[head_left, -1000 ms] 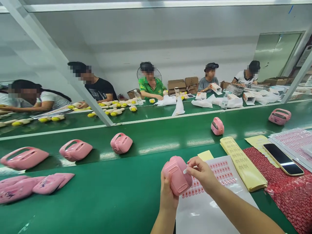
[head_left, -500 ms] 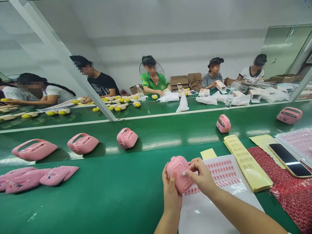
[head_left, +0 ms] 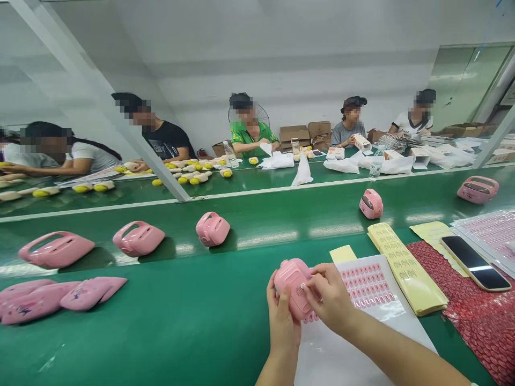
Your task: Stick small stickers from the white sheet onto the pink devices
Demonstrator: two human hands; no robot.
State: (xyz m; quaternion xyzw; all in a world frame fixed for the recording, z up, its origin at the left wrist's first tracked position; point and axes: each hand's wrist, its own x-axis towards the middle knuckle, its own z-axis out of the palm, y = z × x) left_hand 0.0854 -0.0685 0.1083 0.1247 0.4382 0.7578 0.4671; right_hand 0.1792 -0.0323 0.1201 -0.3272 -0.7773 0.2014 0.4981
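Observation:
My left hand (head_left: 280,321) is wrapped around a pink plastic housing (head_left: 295,276), its flat recessed face turned up toward me. Small dark print shows on that face. From the right, my right hand (head_left: 332,297) closes in a pinch against the housing, a small white sticker (head_left: 302,286) at its thumb and fingertips. Below both hands lies a white sheet (head_left: 333,354) bearing rows of pink oval stickers (head_left: 368,281). A folded stack of yellow label sheets (head_left: 406,268) is just right of it.
A phone (head_left: 477,262) rests on red bubble wrap (head_left: 475,316) at the right. Pink handled devices (head_left: 139,238) stand along the green belt ahead. Pink shell parts (head_left: 60,300) lie at left. Several co-workers sit across the line, behind a slanted metal post (head_left: 132,134).
My right hand has shifted slightly left over the pink housing, with its fingers curled closer to the face. Dark print on that face shows more clearly. Across the line, a co-worker has lifted a white bag.

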